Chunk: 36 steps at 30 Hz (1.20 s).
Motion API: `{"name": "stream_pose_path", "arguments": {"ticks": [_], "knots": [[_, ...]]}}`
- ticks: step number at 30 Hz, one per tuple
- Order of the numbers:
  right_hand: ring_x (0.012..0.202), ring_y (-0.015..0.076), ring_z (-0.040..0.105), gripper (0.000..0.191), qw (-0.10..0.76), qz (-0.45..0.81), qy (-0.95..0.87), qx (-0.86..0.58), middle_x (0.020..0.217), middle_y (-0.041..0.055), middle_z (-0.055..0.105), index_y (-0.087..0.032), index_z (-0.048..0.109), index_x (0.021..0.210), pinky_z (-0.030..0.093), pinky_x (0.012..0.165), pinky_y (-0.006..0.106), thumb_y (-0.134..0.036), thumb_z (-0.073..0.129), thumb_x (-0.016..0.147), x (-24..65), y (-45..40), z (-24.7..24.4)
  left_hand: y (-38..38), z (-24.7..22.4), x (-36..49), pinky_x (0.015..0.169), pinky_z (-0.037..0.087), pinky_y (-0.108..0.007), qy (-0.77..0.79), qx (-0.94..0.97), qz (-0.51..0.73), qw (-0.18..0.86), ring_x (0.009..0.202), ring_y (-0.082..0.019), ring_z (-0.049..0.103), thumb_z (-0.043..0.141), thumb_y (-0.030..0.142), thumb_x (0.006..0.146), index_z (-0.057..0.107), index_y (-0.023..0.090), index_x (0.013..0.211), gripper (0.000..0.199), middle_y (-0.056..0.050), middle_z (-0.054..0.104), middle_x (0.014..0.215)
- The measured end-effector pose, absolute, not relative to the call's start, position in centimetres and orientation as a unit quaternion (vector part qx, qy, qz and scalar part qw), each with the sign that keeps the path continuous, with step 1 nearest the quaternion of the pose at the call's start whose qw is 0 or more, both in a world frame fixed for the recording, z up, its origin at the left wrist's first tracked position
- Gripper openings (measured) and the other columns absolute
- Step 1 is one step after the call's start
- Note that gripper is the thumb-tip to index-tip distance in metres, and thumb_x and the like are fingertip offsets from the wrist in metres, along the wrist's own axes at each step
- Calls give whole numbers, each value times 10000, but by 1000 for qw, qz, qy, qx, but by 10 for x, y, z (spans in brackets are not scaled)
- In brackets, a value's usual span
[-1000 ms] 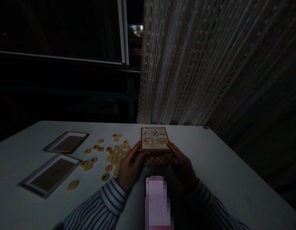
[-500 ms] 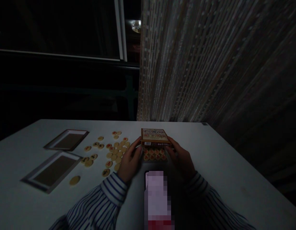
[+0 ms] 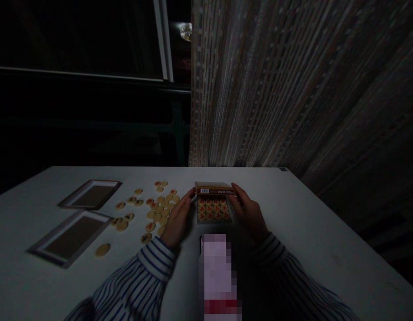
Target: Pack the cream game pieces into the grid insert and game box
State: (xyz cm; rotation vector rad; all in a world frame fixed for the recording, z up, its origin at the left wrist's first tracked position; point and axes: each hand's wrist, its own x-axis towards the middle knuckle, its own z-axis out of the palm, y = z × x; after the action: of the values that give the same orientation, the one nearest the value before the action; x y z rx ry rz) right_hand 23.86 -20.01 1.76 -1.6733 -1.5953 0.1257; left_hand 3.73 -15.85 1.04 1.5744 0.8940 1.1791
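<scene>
A brown box lid (image 3: 214,189) is tilted above a tray of round wooden pieces (image 3: 213,208), which lie in rows with red characters up. My left hand (image 3: 178,219) has its fingers against the lid's left edge. At the right edge, my right hand (image 3: 249,215) grips the lid, thumb low and fingers at the top corner. The lid covers the back of the tray. Many loose round pieces (image 3: 157,217), some with red or black characters, lie left of my left hand.
Two open shallow box parts, one farther back (image 3: 92,196) and one nearer (image 3: 71,236), lie at the left of the white table (image 3: 313,249). A phone with a blurred-out screen (image 3: 218,267) lies in front of the tray. A string curtain (image 3: 259,89) hangs behind.
The lid has tipped back and lifted, so its top now shows less and more rows of pieces show below it. The whole view has shifted slightly.
</scene>
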Motion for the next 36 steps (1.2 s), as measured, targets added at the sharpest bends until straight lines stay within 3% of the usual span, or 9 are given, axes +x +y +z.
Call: {"name": "stream_pose_path", "arguments": {"ticks": [16,36], "knots": [[772,197,648,441,387,15,-634,-669,995,67,670,-211,440,1271,500,678,305,-377,382,866,238,-197,19,-153,2,35,1060,254,-351,375,635,458,497,1252,-187,355,281,468,878,413,162,1281,523,-95,415,1346],[845,216,639,453,397,33,-634,-663,998,88,666,-199,439,1270,498,720,333,-396,381,866,240,-195,17,-154,5,36,1045,285,-377,379,624,458,508,1229,-207,391,308,434,875,434,128,1259,507,-135,447,1315]]}}
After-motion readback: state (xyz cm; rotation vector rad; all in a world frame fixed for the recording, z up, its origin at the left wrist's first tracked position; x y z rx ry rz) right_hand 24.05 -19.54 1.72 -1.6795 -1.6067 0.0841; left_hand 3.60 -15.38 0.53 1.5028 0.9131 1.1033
